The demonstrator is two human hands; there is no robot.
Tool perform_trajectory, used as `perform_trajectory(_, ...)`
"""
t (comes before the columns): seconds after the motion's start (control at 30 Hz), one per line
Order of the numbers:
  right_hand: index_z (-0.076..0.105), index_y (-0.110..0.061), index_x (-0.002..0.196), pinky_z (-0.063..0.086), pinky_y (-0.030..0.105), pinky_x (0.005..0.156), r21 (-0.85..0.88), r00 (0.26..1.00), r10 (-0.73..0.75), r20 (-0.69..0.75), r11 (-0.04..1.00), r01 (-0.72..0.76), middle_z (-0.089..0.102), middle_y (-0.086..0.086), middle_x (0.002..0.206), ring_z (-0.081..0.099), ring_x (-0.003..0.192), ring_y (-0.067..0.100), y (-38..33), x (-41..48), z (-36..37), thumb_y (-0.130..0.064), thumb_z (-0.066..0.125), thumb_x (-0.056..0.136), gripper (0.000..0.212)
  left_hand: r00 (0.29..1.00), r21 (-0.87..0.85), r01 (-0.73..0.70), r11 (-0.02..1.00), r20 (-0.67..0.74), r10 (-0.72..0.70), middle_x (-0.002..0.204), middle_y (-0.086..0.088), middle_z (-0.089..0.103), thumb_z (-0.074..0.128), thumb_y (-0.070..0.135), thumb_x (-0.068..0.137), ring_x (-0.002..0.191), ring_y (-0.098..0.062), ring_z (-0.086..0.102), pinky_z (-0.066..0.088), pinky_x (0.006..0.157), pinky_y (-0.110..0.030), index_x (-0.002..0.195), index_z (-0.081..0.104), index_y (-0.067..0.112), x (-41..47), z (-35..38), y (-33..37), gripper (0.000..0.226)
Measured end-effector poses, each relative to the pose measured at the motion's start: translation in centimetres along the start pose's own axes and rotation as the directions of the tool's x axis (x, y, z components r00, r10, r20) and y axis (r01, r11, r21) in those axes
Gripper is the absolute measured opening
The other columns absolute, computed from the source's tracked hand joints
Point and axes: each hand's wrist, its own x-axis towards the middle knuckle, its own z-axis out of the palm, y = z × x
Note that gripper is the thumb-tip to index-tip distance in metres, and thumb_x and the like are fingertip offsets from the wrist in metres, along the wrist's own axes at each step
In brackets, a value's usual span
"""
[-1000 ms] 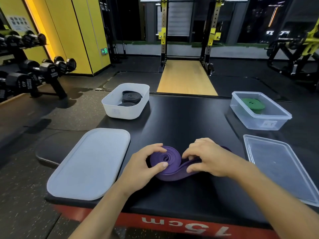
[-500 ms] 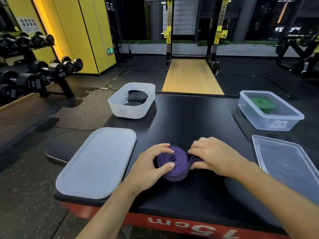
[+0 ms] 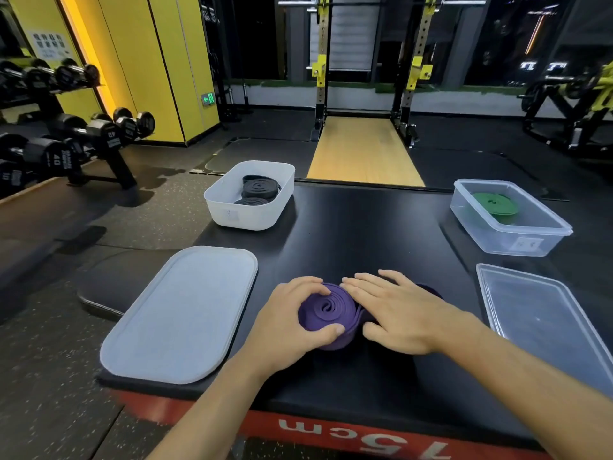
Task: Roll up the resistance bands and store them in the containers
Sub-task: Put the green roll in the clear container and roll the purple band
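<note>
A purple resistance band [image 3: 326, 310] lies mostly coiled on the black platform [image 3: 358, 234], near its front edge. My left hand [image 3: 285, 327] grips the coil, fingers over its far side and thumb on its near side. My right hand [image 3: 398, 313] lies flat with straight fingers, pressing the band's loose tail against the coil's right side; most of the tail is hidden under it. A white tub [image 3: 232, 210] at the back left holds black rolled bands [image 3: 260, 189]. A clear tub [image 3: 530, 240] at the back right holds a green rolled band [image 3: 494, 204].
A white lid [image 3: 179, 313] lies at the front left, overhanging the platform edge. A clear lid [image 3: 544, 320] lies at the front right. A dumbbell rack [image 3: 66, 141] stands on the floor to the left. A squat rack [image 3: 365, 78] stands beyond the platform.
The purple coil has grown as more of the loose tail was wound in. My right hand has flattened out and moved in against the coil.
</note>
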Motion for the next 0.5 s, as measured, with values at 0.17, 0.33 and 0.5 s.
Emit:
perform_trajectory(0.17, 0.01, -0.026, 0.165, -0.004, 0.034, 0.127, 0.048, 1.0, -0.018, 0.014, 0.999, 0.017, 0.003, -0.01, 0.173, -0.001, 0.158, 0.007, -0.1, -1.3, 0.4, -0.052, 0.024, 0.098, 0.073, 1.0, -0.046, 0.023, 0.999, 0.018, -0.023, 0.132, 0.032, 0.05, 0.082, 0.058, 0.071, 0.126, -0.002, 0.05, 0.043, 0.103, -0.022, 0.123, 0.057, 0.044, 0.1, -0.2, 0.2, 0.06)
perform_trajectory(0.33, -0.01, -0.03, 0.164, 0.005, 0.031, 0.128, 0.238, 0.998, -0.047, 0.045, 0.971, 0.035, 0.008, -0.013, 0.172, 0.008, 0.156, 0.002, 1.1, -0.3, -0.7, -0.068, 0.048, 0.096, 0.097, 0.995, -0.185, 0.078, 0.98, 0.073, -0.065, 0.131, 0.024, 0.037, 0.093, 0.047, 0.07, 0.127, 0.003, 0.051, 0.046, 0.106, -0.02, 0.131, 0.05, 0.044, 0.0, -0.8, 0.5, 0.074)
perform_trajectory(0.5, 0.006, -0.042, 0.162, 0.032, 0.031, 0.12, 0.459, 0.995, -0.102, 0.007, 0.884, 0.087, 0.027, -0.026, 0.162, 0.034, 0.145, 0.001, 0.8, 1.2, -0.7, -0.049, 0.084, 0.073, 0.119, 0.995, -0.304, 0.058, 0.951, 0.098, -0.03, 0.127, 0.008, 0.05, 0.092, 0.035, 0.074, 0.126, -0.015, 0.059, 0.051, 0.106, -0.037, 0.136, 0.048, 0.048, -0.2, -0.5, -0.2, 0.077)
